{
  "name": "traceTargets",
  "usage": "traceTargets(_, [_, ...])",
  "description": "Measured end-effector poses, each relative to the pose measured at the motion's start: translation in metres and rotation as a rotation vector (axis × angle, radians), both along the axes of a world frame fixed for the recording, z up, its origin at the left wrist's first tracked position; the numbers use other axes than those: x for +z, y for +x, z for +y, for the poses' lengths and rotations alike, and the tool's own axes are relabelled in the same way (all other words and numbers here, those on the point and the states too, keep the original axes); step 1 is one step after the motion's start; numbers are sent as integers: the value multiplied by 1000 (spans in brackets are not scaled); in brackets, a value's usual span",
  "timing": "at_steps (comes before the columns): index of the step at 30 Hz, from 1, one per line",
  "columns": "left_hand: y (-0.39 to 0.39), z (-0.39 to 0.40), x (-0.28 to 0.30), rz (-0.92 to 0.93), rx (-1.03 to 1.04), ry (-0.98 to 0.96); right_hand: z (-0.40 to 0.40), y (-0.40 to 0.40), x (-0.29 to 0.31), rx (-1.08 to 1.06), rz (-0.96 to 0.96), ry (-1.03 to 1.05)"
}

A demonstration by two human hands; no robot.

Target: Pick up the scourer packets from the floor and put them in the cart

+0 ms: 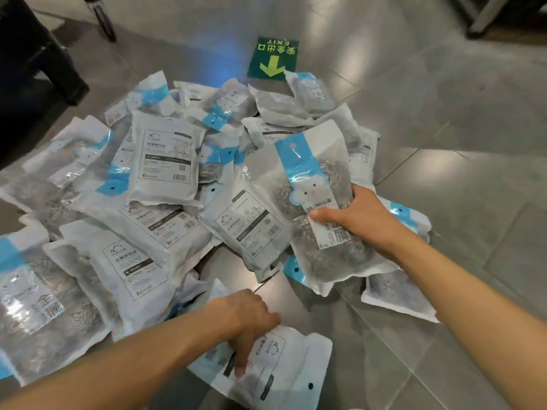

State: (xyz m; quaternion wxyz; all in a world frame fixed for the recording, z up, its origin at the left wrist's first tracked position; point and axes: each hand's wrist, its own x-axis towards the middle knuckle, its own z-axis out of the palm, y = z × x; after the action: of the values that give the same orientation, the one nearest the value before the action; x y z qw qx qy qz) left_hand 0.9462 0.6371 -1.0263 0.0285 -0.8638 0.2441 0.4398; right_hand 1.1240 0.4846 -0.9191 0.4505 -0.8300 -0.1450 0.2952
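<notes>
1. Left hand (251, 318): nearest the camera, fingers curled down over the near edge of a white packet (284, 368) lying back-up on the floor (444, 335). The grip looks closed on it; the fingertips are partly hidden.
2. That packet's long axis runs from the hand away to the right, with its hang-hole end farthest from the grip.
3. Right hand (355, 214): farther out, thumb on the front and fingers wrapped behind a blue-banded packet (316, 208), which is tilted up off the heap, long axis pointing away from the person.
4. Pile of packets (159, 179): spread to the left and ahead of both hands, overlapping; the left hand is nearer its bulk.
5. Green exit sticker (273, 59): beyond the pile.
6. The cart cannot be identified; judged, both held packets must be carried out of view.
</notes>
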Motion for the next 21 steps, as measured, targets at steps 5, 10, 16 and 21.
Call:
traceTargets(5, [5, 25, 22, -40, 330, -56, -3, 5, 17, -97, -29, 83])
traceTargets(10, [2, 68, 91, -166, 1174, -567, -14, 17, 75, -356, -57, 265])
traceTargets(16, [15, 77, 286, -486, 1802, -1031, -42, 11, 223, -489, 32, 328])
traceTargets(21, [34, 63, 530, -599, 1846, -1168, -53, -13, 430, -517, 101, 398])
